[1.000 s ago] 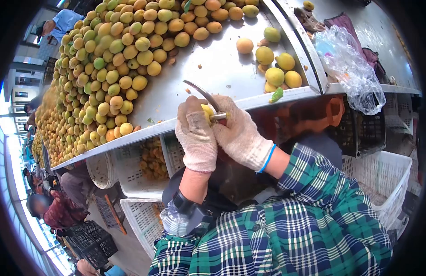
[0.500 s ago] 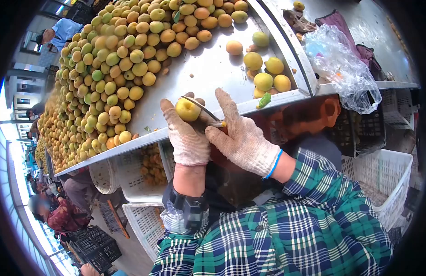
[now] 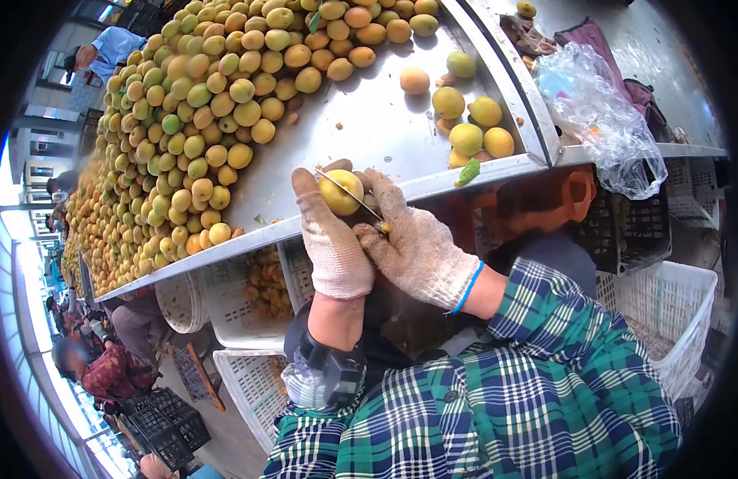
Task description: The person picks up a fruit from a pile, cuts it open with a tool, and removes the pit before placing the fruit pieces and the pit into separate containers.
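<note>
Reaching up from six o'clock, a gloved left hand [image 3: 335, 247] is gripping a yellow fruit [image 3: 335, 200] at the counter's [image 3: 369, 132] edge; from four o'clock, the right hand [image 3: 425, 251] is gripping a knife [image 3: 351, 193], blade crossing the fruit. The right forefinger, raised clear half a second ago, is now lying closer.

We've got our left hand [image 3: 335, 247] palm up, thumb raised along the outer side, fingers curled in a grip. Our right hand [image 3: 425, 251] slants in, fingers bent and clasping, its thumb right beside the left palm! Our left wrist [image 3: 337, 319] stands nearly straight; our right arm [image 3: 544, 307] angles inward.
</note>
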`<state>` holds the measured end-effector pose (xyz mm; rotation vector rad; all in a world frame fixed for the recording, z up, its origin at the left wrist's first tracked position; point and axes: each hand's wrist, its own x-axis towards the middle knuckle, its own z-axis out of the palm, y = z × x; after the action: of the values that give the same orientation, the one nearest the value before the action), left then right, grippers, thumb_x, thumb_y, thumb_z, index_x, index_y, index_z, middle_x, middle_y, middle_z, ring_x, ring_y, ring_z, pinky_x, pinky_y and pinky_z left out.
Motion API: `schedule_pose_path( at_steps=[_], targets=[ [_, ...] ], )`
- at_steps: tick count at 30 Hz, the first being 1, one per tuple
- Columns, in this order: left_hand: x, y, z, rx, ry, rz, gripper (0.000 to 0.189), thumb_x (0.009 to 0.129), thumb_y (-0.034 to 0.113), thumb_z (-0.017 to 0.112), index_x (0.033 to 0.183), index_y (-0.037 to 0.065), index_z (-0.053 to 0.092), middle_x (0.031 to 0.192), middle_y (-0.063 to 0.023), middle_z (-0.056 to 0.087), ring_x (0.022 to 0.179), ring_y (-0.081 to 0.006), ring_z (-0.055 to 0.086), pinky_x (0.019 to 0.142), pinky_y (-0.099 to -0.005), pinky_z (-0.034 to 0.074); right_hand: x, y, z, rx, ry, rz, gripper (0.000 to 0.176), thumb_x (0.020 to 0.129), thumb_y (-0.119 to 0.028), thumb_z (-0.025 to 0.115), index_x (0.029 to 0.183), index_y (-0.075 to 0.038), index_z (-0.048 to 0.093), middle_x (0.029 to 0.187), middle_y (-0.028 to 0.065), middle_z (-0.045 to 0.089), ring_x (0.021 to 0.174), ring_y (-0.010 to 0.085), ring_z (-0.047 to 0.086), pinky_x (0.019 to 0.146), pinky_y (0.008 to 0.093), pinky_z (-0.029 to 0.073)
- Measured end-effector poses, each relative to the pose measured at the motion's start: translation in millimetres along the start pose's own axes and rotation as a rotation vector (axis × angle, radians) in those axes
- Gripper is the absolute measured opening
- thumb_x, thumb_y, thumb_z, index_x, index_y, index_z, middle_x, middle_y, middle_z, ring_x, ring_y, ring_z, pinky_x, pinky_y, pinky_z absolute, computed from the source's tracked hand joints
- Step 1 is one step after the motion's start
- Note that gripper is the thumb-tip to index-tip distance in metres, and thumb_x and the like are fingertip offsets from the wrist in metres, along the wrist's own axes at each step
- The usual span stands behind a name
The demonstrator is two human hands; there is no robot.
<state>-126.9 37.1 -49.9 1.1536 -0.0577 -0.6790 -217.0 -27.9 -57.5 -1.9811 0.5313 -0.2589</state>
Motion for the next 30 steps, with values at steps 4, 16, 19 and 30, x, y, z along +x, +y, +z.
schedule_pose_path(
  at_steps=[4, 16, 19, 30],
  targets=[
    [-0.2, 2.0, -5.5, 0.105, -0.089, 0.054, 0.062, 0.094, 0.057, 0.046, 0.119, 0.0, 0.05, 0.092, -0.0054, 0.058, 0.075, -0.0126, 0.054, 0.069, -0.0247, 0.048, 4.7, 2.2, 2.2, 0.123, -0.03, 0.012, 0.058, 0.093, -0.03, 0.053, 0.139, -0.009, 0.025, 0.108, 0.0223, 0.063, 0.095, 0.0425, 0.061, 0.08, 0.0495, 0.05],
    [2.0, 6.7, -7.4, -0.06, -0.11, -0.024, 0.072, 0.091, 0.066, 0.042, 0.116, -0.001, 0.051, 0.085, -0.005, 0.057, 0.076, -0.0131, 0.053, 0.071, -0.0254, 0.046, 7.8, 1.0, 4.1, -0.029, -0.036, 0.016, 0.075, 0.088, -0.022, 0.058, 0.147, -0.014, 0.013, 0.102, 0.0253, 0.063, 0.091, 0.0461, 0.06, 0.078, 0.053, 0.049],
    [-0.4, 6.5, -1.6, -0.043, -0.091, -0.028, 0.07, 0.09, 0.066, 0.042, 0.11, 0.001, 0.053, 0.08, -0.0041, 0.055, 0.072, -0.0138, 0.052, 0.068, -0.0258, 0.047, 10.1, 9.1, 3.2, 0.002, 0.011, -0.05, 0.073, 0.088, -0.023, 0.058, 0.146, -0.014, 0.015, 0.1, 0.026, 0.063, 0.091, 0.0465, 0.06, 0.078, 0.0529, 0.049],
    [8.4, -2.0, -21.5, 0.459, -0.132, 0.288, 0.059, 0.093, 0.054, 0.051, 0.113, -0.001, 0.056, 0.089, -0.0059, 0.059, 0.077, -0.0126, 0.055, 0.071, -0.027, 0.047, 12.4, -8.6, -14.2, -0.054, -0.133, 0.099, 0.063, 0.087, -0.025, 0.058, 0.138, -0.006, 0.027, 0.099, 0.0281, 0.062, 0.095, 0.0447, 0.06, 0.08, 0.0509, 0.049]
  ],
)
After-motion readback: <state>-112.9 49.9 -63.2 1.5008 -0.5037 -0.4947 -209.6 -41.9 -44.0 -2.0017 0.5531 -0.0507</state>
